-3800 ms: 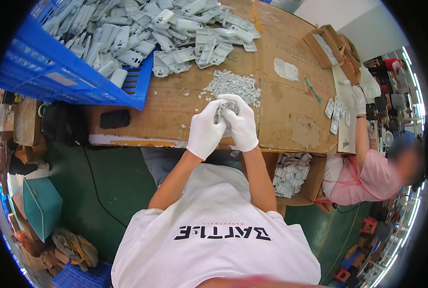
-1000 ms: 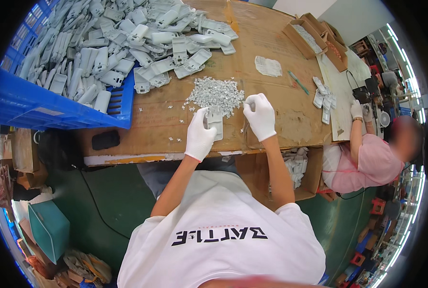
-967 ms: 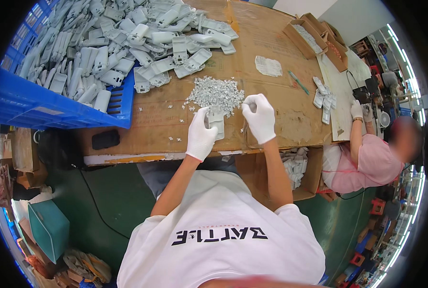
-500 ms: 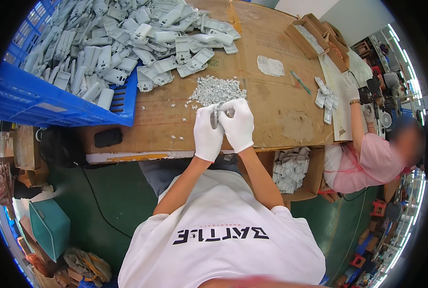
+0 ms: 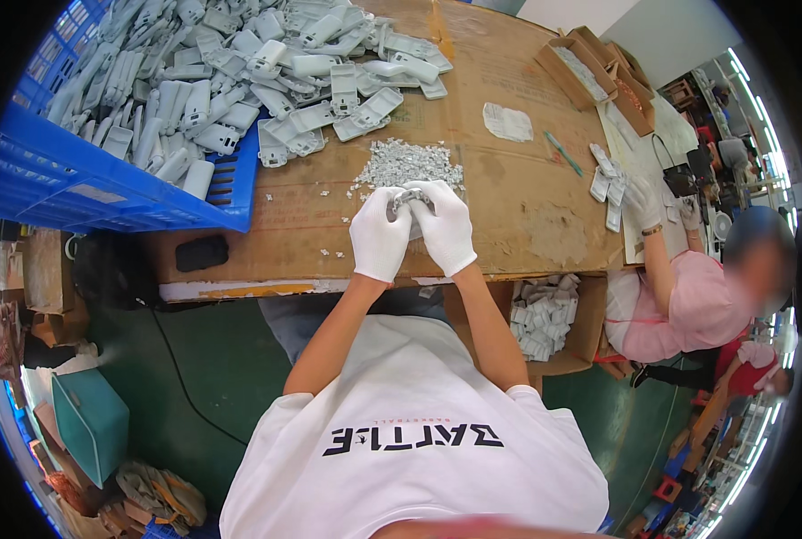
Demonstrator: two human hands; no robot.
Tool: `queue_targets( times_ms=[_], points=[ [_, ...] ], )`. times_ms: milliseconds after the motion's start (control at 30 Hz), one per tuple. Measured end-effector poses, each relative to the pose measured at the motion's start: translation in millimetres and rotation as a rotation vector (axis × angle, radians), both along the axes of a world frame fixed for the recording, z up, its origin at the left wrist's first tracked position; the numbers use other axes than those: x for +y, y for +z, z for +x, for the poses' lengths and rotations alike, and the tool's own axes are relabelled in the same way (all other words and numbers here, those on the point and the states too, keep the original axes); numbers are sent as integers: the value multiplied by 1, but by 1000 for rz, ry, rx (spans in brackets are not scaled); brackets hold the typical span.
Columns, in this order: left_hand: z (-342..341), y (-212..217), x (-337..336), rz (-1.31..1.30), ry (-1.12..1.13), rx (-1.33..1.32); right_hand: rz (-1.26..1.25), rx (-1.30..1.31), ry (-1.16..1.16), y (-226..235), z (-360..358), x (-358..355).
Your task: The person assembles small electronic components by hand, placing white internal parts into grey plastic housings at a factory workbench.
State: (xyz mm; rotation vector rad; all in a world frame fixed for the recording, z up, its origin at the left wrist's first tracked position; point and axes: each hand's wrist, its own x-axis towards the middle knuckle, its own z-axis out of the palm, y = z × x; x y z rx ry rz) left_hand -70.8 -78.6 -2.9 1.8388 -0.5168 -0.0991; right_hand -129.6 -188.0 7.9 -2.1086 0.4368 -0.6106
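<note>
Above the table edge (image 5: 392, 289), left hand (image 5: 379, 241) and right hand (image 5: 446, 229) pinch a grey part (image 5: 408, 199) between closed fingers; assembly seems underway, and pressing it home likely needs alignment.

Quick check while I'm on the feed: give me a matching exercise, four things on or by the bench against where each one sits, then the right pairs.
Things:
1. Grey plastic part
2. Blue crate
3. Pile of small white pieces
4. Cardboard box of finished parts

Places:
A. Under the bench edge, to the person's right
B. On the bench just beyond the two hands
C. On the bench's left end, heaped with grey parts
D. Held between the left hand and right hand

Pairs: 1-D, 2-C, 3-B, 4-A
</note>
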Motion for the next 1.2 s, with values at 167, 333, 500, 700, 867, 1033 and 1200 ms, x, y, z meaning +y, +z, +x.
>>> queue_targets(
  times_ms=[167, 333, 500, 700, 867, 1033, 1200],
  points=[
    [1, -6, -2, 7, 37, 0, 11, 25, 72, -5, 2, -6],
    [-3, -1, -3, -28, 45, 35, 55, 34, 60, -6, 0, -7],
    [0, -7, 1, 25, 45, -8, 227, 52, 44, -13, 1, -4],
    [0, -1, -1, 1, 48, 4, 197, 25, 89, -6, 0, -11],
    [3, -11, 5, 43, 27, 42, 114, -34, 92, -22, 4, -6],
    [3, -4, 13, 35, -16, -4, 282, 81, 20, -24, 8, 6],
    [6, 9, 0, 37, 14, -35, 406, -104, 102, -27, 6, -10]
  ],
)
